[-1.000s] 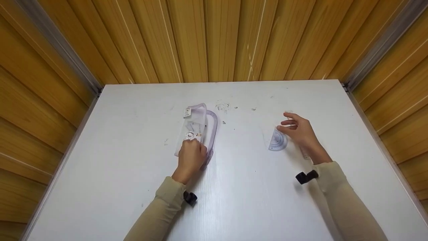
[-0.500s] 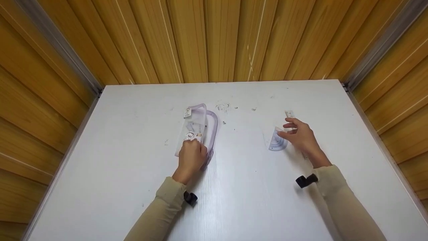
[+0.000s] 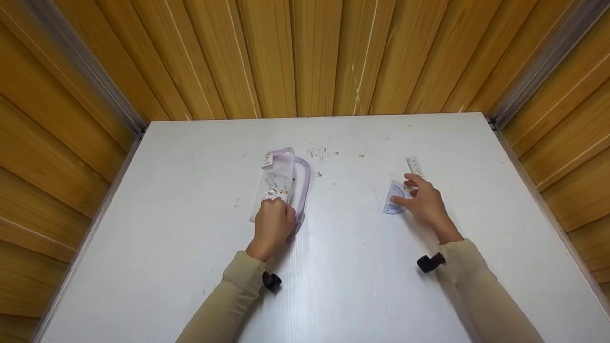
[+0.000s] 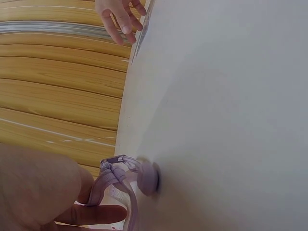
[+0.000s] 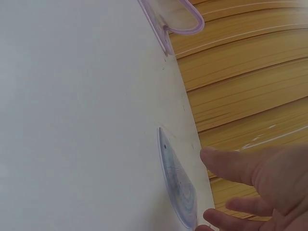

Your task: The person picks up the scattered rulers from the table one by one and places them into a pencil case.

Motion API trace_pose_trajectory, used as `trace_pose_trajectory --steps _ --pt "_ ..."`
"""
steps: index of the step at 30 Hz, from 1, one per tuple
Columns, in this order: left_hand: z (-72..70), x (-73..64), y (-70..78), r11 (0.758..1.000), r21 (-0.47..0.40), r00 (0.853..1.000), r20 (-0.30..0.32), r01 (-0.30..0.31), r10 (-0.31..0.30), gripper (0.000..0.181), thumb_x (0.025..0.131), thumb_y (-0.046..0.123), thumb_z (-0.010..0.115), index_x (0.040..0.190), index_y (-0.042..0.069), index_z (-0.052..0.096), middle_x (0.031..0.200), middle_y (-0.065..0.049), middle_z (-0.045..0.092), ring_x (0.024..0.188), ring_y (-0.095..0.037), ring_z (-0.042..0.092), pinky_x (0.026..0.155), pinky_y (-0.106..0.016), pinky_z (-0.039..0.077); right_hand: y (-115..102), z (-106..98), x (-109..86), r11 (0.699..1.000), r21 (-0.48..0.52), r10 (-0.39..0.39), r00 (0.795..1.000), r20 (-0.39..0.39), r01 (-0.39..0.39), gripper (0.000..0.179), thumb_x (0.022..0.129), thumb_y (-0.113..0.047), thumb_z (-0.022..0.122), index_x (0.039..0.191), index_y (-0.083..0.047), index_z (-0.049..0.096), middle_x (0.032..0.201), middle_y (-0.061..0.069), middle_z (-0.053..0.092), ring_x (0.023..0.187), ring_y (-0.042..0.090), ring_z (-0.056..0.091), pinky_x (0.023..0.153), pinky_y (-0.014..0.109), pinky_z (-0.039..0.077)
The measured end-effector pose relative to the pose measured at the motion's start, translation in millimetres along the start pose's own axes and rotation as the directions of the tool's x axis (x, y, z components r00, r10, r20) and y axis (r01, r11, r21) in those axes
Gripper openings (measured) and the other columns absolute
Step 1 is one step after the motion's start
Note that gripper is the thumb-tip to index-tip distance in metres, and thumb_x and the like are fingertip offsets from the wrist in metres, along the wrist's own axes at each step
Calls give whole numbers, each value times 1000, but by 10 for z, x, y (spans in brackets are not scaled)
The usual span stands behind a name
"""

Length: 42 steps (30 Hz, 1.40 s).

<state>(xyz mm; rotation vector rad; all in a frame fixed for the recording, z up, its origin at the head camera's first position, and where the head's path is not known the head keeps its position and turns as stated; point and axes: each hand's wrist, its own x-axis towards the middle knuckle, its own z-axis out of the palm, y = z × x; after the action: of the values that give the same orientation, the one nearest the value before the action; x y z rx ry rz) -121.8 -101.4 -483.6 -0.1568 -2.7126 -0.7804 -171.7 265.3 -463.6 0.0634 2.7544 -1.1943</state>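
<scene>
A see-through pencil case with lilac edging lies unzipped on the white table, its upper side raised. My left hand grips its near end. In the left wrist view, lilac zipper tape passes between the fingers, and a round lilac zipper pull hangs beside them. My right hand hovers over a clear blue protractor, thumb and fingers spread apart. Seen from the right wrist, the protractor lies flat, with a gap between it and the thumb. A clear ruler lies behind the right hand, partly covered by it.
The white table has dark scuff marks beyond the pencil case. Yellow wood-look panels enclose its back and sides. A white tag sits at the case's far end; small shapes show through its clear side.
My right hand has shifted slightly toward me, from the protractor's far corner to over its middle, uncovering more of the ruler's far end. The left hand and pencil case stay put.
</scene>
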Motion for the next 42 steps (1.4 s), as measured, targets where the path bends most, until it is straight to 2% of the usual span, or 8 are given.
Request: trace_pose_trajectory --steps 10,17,19,25,36,42 --pt "-3 5 0 1000 -6 1000 -5 -5 5 34 84 4 63 54 12 49 62 -11 58 57 -25 54 52 -46 50 -10 81 -19 999 -52 -5 1000 -16 4 78 89 -18 79 154 0 39 148 25 51 130 44 47 108 55 38" --pt "-13 6 -10 999 -27 1000 1 -24 24 44 83 -2 59 53 16 34 57 -1 39 52 -15 36 43 -35 38 18 119 -36 996 -76 -40 998 -43 37 75 88 -14 79 151 4 42 146 28 52 128 46 46 107 57 38" --pt "-13 8 -8 999 -32 1000 -1 -24 24 43 84 -3 59 53 16 34 57 -2 40 53 -16 37 43 -35 38 28 128 -33 995 -88 -54 997 -55 49 74 88 -13 79 150 5 43 144 28 52 127 47 46 106 57 38" --pt "-3 10 -5 1000 -13 1000 -8 -7 7 38 84 1 61 51 12 44 60 -9 54 56 -21 47 49 -41 47 29 141 -16 995 -91 -53 997 -60 48 73 88 -11 78 150 5 43 143 28 53 125 46 46 107 56 37" --pt "10 15 -7 1000 -9 1000 -22 -7 6 34 85 3 62 54 9 49 63 -14 59 58 -27 54 52 -47 50 0 115 12 995 -86 -48 997 -56 43 71 88 -7 77 150 4 44 142 28 53 125 45 46 106 56 38" --pt "12 9 -12 1000 -8 1000 -15 -7 7 35 85 3 61 54 10 47 62 -12 58 58 -24 52 51 -44 49 -12 133 40 997 -80 -19 1000 -15 18 72 89 -6 76 152 0 42 146 26 49 128 44 42 106 54 39"
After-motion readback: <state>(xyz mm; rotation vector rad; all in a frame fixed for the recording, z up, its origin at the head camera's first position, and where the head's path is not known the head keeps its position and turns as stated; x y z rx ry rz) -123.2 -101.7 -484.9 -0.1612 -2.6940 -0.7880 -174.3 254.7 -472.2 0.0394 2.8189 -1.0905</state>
